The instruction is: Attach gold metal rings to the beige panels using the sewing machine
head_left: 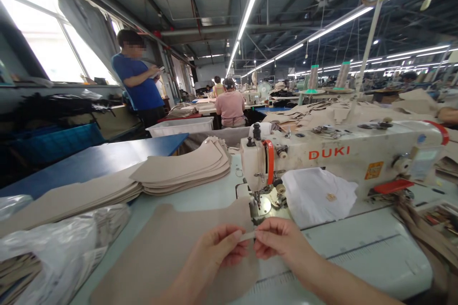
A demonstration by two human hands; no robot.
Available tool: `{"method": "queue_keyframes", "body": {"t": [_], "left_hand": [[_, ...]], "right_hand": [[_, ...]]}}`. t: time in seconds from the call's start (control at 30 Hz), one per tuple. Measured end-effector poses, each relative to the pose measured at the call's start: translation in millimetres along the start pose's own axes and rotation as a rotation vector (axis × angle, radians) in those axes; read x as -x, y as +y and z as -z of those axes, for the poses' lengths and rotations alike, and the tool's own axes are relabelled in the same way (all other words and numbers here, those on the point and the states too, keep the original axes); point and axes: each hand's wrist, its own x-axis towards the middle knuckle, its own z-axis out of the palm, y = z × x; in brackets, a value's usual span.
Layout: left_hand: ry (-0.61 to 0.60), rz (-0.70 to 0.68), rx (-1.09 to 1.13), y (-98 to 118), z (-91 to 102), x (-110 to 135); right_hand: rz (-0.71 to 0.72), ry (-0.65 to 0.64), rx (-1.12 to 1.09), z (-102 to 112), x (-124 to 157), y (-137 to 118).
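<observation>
A: What do the containers on my feed hold?

B: Near left I log a clear plastic bag with brownish sheets showing at it. At right, a shallow tray of small items, some reddish, too small for me to identify. Far, past the blue table, a pale bin; I cannot make out its contents. Far left, a blue crate, contents unclear.

A: Hands?

B: Left hand: thumb and fingers clamped on one end of a pale strip. Right hand: pinching the other end. The strip bridges the small gap between them, on the near side of the needle. A taupe fabric piece lies flat beneath, its far right corner beside the needle. Whether the left hand touches it, I cannot tell.

A: Obstructions?

B: Right of the needle, a white cloth hides part of the sewing machine from me. Stacked cut pieces occupy the left. Two thread cones stand far behind the machine.

A: Legible marks?

B: "DUKI", red, on the machine. Orange label farther right, code-like, unreadable to me. Ruler marks near right; figures too small.
</observation>
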Motion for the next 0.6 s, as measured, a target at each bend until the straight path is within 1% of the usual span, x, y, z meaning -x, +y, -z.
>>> {"method": "queue_keyframes", "body": {"t": [0.07,0.13,0.2,0.23,0.27,0.33,0.4,0.43,0.47,0.53,0.6], "left_hand": [[-0.048,-0.103,-0.152,5,2.0,-7],[-0.032,-0.211,-0.288,11,8.8,-19],[0.064,-0.270,-0.347,18,20.4,-34],[0.127,-0.280,-0.358,20,27.1,-42],[0.184,-0.289,-0.380,22,33.7,-50],[0.272,-0.334,-0.515,21,44.4,-63],[0.294,-0.347,-0.671,18,50.3,-72],[0.287,-0.349,-0.730,16,51.4,-74],[0.275,-0.351,-0.767,13,51.7,-75],[0.261,-0.362,-0.807,10,51.4,-75],[0.272,-0.355,-0.827,7,51.9,-77]], "right_hand": [[0.018,-0.009,0.035,-2,-3,2],[0.088,0.009,0.098,-5,-4,5],[0.218,0.061,0.236,-7,-1,7],[0.297,0.079,0.343,-6,1,7],[0.383,0.074,0.473,-5,4,8],[0.562,0.004,0.740,3,11,8],[0.719,-0.073,0.941,19,18,3],[0.771,-0.068,1.006,30,22,-1],[0.793,-0.029,1.057,43,24,-7],[0.748,0.130,1.138,76,27,-19],[0.591,0.309,1.289,113,25,-31]]}}
